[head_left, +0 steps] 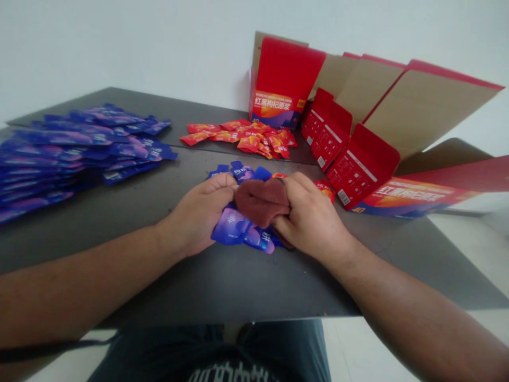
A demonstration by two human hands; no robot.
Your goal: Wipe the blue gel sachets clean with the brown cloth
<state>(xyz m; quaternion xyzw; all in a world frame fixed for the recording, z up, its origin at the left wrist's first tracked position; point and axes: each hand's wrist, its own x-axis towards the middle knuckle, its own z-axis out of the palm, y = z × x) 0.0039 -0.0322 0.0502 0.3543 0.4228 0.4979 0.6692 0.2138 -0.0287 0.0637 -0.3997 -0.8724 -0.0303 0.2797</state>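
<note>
A brown cloth (262,200) is bunched between my two hands over the middle of the table. My right hand (310,215) is closed round its right side. My left hand (202,212) is closed at the cloth's left edge, its fingertips partly hidden; a purple sachet (230,225) lies against it. Several more blue-purple sachets (259,239) lie under and around the cloth. Some orange-red sachets (326,190) show just behind my right hand.
A big pile of blue sachets (75,151) covers the table's left. Red sachets (254,139) lie at the back middle. Open red boxes (278,101) stand at the back and right, flaps raised. The grey table's (238,297) front edge is near my legs.
</note>
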